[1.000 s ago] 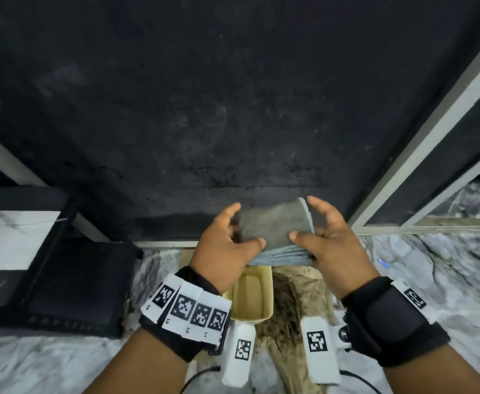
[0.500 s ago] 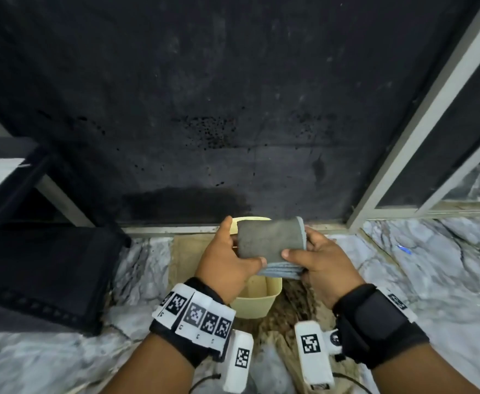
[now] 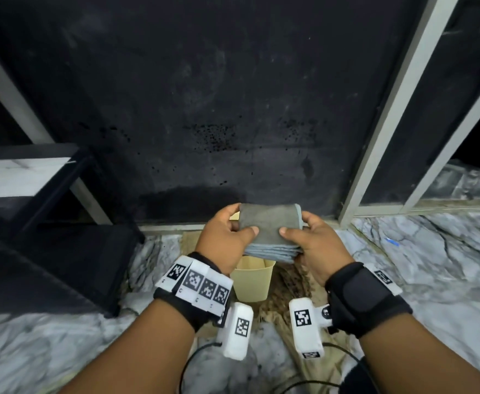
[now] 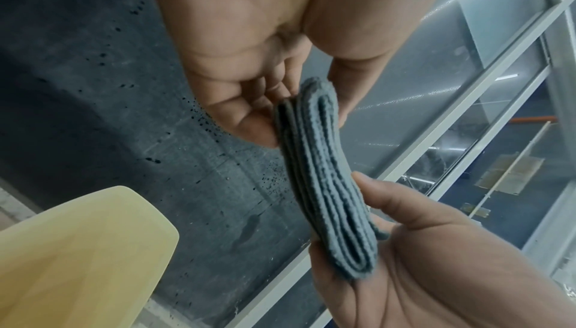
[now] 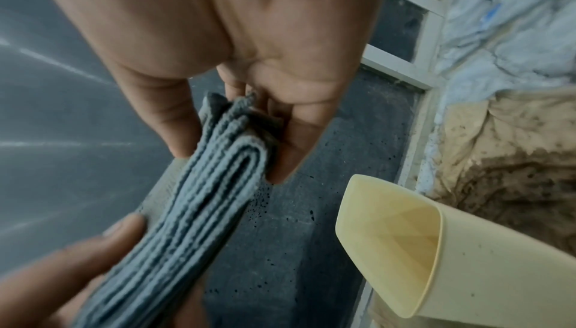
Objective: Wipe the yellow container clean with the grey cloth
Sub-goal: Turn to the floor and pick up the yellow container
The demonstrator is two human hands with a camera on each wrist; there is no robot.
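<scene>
Head view looks down from above; both wrist views look closely along the palms, sharing the folded cloth.

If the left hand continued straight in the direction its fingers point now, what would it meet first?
Probably the dark wall. The left hand pinches one end of the folded grey cloth, fingers pointing forward over the yellow container. Nothing else seems to lie between; depth is unclear.
</scene>
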